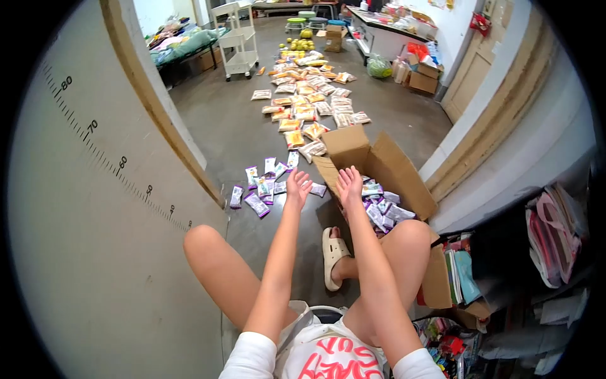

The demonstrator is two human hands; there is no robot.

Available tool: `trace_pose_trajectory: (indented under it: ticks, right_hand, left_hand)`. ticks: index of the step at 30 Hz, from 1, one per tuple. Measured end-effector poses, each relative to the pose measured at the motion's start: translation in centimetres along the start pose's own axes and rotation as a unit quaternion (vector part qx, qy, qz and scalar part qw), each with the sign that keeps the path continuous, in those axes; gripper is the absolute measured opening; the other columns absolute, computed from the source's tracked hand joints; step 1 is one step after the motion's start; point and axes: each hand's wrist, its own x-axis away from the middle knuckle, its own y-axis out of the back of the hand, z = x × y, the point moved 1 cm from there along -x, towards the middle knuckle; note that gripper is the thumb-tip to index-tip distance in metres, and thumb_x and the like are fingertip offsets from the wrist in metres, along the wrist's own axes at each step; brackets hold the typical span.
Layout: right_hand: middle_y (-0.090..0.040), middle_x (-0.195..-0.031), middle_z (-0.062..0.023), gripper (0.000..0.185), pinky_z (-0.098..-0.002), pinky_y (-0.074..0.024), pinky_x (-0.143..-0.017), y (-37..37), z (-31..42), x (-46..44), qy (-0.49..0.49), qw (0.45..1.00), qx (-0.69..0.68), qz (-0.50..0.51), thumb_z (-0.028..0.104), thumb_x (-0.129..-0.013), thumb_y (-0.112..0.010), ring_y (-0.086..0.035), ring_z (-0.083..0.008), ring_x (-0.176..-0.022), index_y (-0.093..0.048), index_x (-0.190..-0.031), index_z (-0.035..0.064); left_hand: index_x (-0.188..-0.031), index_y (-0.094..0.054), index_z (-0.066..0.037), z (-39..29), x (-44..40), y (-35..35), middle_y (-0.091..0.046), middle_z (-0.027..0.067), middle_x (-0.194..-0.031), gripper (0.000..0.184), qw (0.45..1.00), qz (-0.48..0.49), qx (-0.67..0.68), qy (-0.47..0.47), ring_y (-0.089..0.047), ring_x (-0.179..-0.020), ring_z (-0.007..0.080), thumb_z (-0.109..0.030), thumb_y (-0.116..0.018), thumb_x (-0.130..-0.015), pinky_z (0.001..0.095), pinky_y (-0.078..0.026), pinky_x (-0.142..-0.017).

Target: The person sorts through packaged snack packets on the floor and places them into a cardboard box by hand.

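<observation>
My left hand (pixel 298 186) is held out with its fingers apart and nothing in it, above several small purple-and-white packets (pixel 257 204) on the grey floor. Palm up and empty, my right hand (pixel 349 185) is at the left edge of an open cardboard box (pixel 404 175). More purple-and-white packets (pixel 380 216) lie inside that box. Beyond my hands, many orange-and-white bags (pixel 293 139) are spread in a long strip on the floor.
Yellow-green fruits (pixel 301 45) lie past the bags. A white trolley (pixel 238 47) stands at the back left. A wall with ruler marks (pixel 113 221) is close on the left. Books (pixel 466 276) and a doorway edge (pixel 486 120) are on the right.
</observation>
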Motion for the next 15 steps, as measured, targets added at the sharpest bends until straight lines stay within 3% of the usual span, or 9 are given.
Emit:
trace_pose_trajectory:
  ticks: [11, 15]
  right_hand:
    - [-0.024, -0.120, -0.0113, 0.060, -0.0337, -0.0163, -0.090, -7.9, -9.9, -1.5, -0.115, 0.992, -0.007, 0.050, 0.039, -0.072, -0.039, -0.019, -0.0228, -0.112, -0.021, -0.116, 0.0028]
    - [-0.024, -0.120, -0.0108, 0.059, -0.0331, -0.0161, -0.090, -9.6, -13.3, -3.7, -0.147, 0.987, 0.021, 0.057, 0.039, -0.072, -0.039, -0.019, -0.0225, -0.112, -0.022, -0.115, 0.0028]
  left_hand:
    - [-0.115, -0.020, -0.001, -8.4, 1.7, 9.0, -0.026, 0.0159, -0.117, 0.064, 0.989, -0.083, 0.067, -0.099, -0.027, -0.104, 0.0373, -0.042, -0.040, -0.070, 0.0408, -0.020, -0.087]
    - [-0.115, -0.021, -0.002, -10.9, 1.0, 11.6, -0.025, 0.0151, -0.118, 0.065, 0.984, -0.132, 0.026, -0.120, -0.026, -0.105, 0.0344, -0.043, -0.041, -0.069, 0.0394, -0.019, -0.088]
